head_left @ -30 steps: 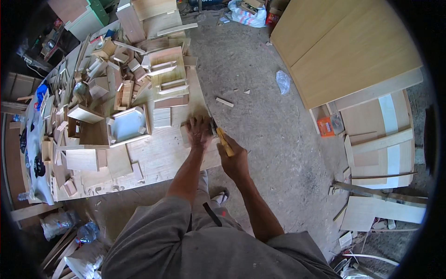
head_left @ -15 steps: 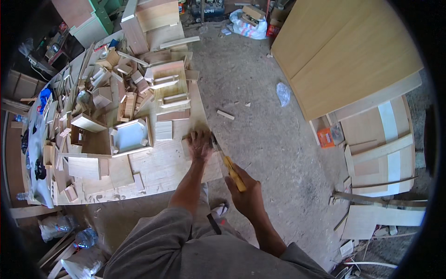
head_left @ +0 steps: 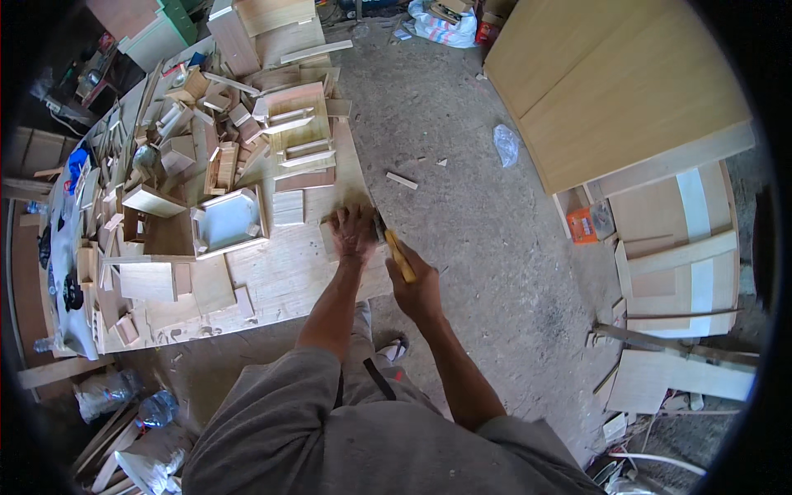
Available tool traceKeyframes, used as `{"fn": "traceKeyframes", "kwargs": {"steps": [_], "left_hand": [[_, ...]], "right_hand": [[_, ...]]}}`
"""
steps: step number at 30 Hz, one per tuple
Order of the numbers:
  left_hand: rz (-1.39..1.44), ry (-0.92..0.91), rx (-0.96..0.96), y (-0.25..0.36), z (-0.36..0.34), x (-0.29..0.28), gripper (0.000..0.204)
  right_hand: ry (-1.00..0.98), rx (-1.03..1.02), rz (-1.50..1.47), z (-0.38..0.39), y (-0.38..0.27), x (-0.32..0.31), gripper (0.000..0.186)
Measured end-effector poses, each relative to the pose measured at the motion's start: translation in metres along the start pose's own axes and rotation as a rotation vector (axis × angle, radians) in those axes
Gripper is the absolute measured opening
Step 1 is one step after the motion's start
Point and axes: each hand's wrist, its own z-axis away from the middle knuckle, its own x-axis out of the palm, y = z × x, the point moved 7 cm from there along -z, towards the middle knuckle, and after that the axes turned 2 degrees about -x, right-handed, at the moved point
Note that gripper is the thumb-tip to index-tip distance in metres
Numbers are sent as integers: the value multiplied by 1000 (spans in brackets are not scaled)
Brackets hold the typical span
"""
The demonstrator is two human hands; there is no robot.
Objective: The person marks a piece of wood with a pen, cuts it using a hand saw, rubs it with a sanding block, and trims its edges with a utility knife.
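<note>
Bright even daylight, soft shadows, dim upper-left corner, heavy fisheye bending, black vignette at rim, sharp centre

Right hand (head_left: 419, 290) gripping yellow-handled tool (head_left: 399, 254), perhaps a hammer.

"Any room to move around that workbench (head_left: 272, 272)?"

"Right of it the concrete floor (head_left: 462, 165) is mostly open, just a small wood offcut (head_left: 402, 180) lying near. Left of its near edge it's jammed: grey tray (head_left: 227, 221), stacked wooden boxes (head_left: 293, 115), scraps everywhere."
</note>
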Motion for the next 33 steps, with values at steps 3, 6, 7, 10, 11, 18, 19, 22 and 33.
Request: {"fn": "traceKeyframes", "kwargs": {"steps": [3,6,7,10,11,18,19,22,33], "left_hand": [[-118,84,-5,-27,-3,-1,30],[-54,54,-52,-32,-5,-2,32],[-53,51,-53,-31,-7,-5,32],[-46,-74,-34,-5,-5,5,30],[-76,-49,-34,-10,-8,4,29],[-55,46,-18,-16,-8,-5,25],[-2,-57,-5,6,-9,-4,23],[-77,-37,-38,-21,-7,3,24],[-96,3,-52,-27,-5,-2,30]], "right_hand": [[-14,-75,2,20,-21,-2,39],[-29,-68,-66,52,-39,-26,40],[-3,-68,-30,46,-30,-18,40],[3,26,-19,19,4,-4,37],[7,21,-35,16,1,0,38],[-17,-76,4,25,-26,-7,38],[11,-16,15,5,3,0,38],[-50,-16,58,10,-25,2,38],[-19,-56,-55,30,-29,-8,40]]}}
